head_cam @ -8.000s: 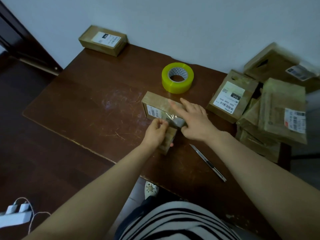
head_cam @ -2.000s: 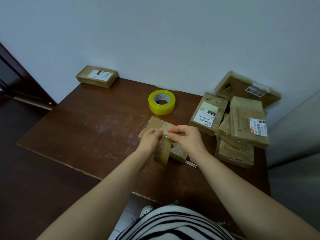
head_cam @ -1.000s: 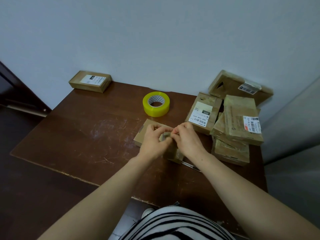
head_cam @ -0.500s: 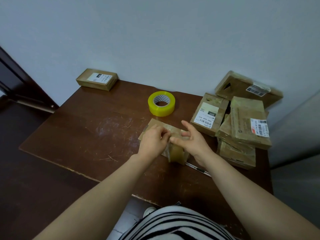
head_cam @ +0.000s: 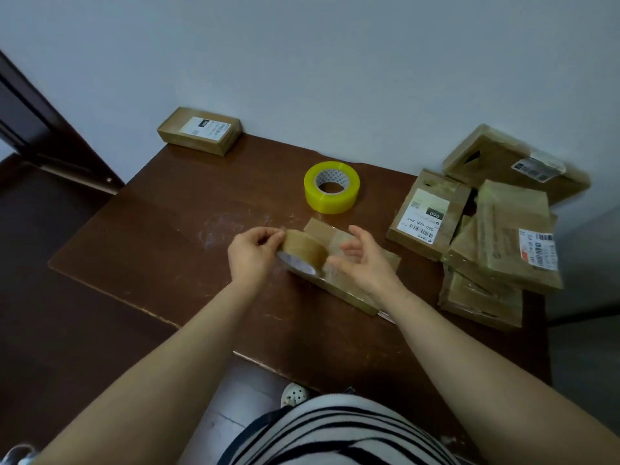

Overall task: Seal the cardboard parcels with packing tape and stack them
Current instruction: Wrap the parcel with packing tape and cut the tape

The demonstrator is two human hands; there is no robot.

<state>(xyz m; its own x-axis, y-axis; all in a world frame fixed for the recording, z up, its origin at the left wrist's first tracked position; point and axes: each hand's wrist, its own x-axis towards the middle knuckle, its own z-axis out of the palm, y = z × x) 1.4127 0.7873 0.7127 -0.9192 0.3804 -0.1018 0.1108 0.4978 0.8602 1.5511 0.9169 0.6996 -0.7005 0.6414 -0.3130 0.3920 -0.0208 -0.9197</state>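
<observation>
A flat brown cardboard parcel (head_cam: 320,229) lies in the middle of the dark wooden table (head_cam: 161,250). My left hand (head_cam: 253,255) pinches one end of a brownish strip of packing tape (head_cam: 302,246) that arches above the parcel's left part. The strip's other end reaches the thumb of my right hand (head_cam: 367,265), whose fingers are spread and relaxed over the parcel. Beyond the parcel a yellow roll of tape (head_cam: 331,186) lies flat.
One labelled parcel (head_cam: 200,130) sits at the table's back left corner against the wall. A loose pile of several parcels (head_cam: 503,243) fills the right side. The table's front edge runs just below my forearms. A dark door frame (head_cam: 40,129) stands at the left.
My left hand has drawn left with the tape strip, which now arches free above the parcel. My right hand has opened and shifted right.
</observation>
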